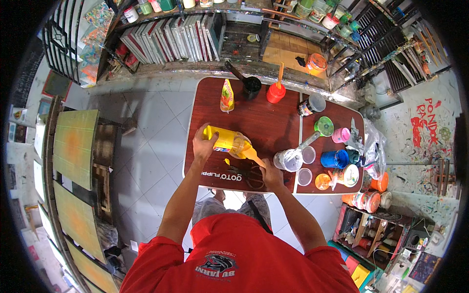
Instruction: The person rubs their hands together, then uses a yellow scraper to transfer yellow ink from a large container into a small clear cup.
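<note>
Right now the left hand (204, 145) clasps a tilted yellow bottle (229, 141); the right hand (270, 173) pinches its nozzle near the table edge (215, 183).

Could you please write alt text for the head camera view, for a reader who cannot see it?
A person's left hand tilts a yellow paint pouch over a dark red table; the right hand holds its spout end. Paint cups stand alongside.

Both bare forearms come up from the lower edge, out of red short sleeves, and converge toward the middle. The left hand (204, 144) is extended furthest, fingers curled around the top in a firm wrap, knuckles up, wrist straight. The right hand (271, 174) sits lower and nearer the body, fingers folded in a closed pinch, elbow bent outward. The hands are near each other, not touching.
</note>
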Demonstrator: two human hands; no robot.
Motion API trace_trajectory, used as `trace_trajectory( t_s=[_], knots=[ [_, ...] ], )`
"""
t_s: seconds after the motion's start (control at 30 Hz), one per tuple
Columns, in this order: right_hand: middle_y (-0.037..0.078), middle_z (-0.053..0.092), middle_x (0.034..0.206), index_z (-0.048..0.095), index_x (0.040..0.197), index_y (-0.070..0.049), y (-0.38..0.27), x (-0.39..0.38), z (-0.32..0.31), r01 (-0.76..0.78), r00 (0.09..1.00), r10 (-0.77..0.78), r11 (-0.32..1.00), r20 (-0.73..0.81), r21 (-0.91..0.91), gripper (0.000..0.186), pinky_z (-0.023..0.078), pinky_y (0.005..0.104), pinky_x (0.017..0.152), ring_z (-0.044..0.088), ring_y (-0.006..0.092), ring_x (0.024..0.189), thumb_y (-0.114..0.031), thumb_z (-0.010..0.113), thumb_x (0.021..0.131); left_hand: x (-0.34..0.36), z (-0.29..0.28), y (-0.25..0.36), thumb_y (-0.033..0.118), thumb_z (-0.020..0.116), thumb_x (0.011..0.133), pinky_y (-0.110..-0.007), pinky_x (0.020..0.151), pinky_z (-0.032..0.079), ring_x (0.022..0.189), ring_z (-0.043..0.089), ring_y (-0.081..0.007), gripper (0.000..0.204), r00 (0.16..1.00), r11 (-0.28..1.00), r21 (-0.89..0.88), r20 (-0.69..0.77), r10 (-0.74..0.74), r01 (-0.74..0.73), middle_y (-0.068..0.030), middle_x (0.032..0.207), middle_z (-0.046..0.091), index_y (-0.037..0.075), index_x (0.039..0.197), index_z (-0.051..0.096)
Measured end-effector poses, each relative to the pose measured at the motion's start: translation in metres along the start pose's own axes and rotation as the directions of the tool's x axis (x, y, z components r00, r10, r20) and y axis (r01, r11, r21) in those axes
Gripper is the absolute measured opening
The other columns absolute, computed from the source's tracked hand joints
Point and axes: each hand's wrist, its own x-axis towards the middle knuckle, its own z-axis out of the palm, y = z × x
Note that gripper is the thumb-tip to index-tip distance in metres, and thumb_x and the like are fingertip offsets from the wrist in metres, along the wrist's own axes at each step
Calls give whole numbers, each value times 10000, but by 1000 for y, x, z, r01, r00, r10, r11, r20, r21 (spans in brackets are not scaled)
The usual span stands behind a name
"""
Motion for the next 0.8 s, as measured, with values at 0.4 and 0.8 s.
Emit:
trace_trajectory(
  t_s=[0.4, 0.8],
  knots=[
    [186, 682, 831, 556, 1184, -135, 14, -20, 0, 23, 993, -37, 992, -111, -122, 263, 512, 548, 610, 660, 445, 735, -271, 589, 961, -3, -3, 28, 173, 766, 753, -407, 972, 504, 1120, 628, -325, 531, 999, 992, 115, 24, 43, -46, -163, 1195, 643, 65, 1257, 638],
    [193, 658, 866, 570, 1161, -87, 0, -39, -27, 2, 996, -25, 969, -88, -248, 262, 544, 540, 622, 681, 422, 729, -227, 595, 941, 2, -2, 18, 196, 765, 751, -407, 987, 501, 1129, 628, -319, 539, 998, 992, 108, 13, 60, -61, -155, 1214, 639, 64, 1259, 641]
  ],
)
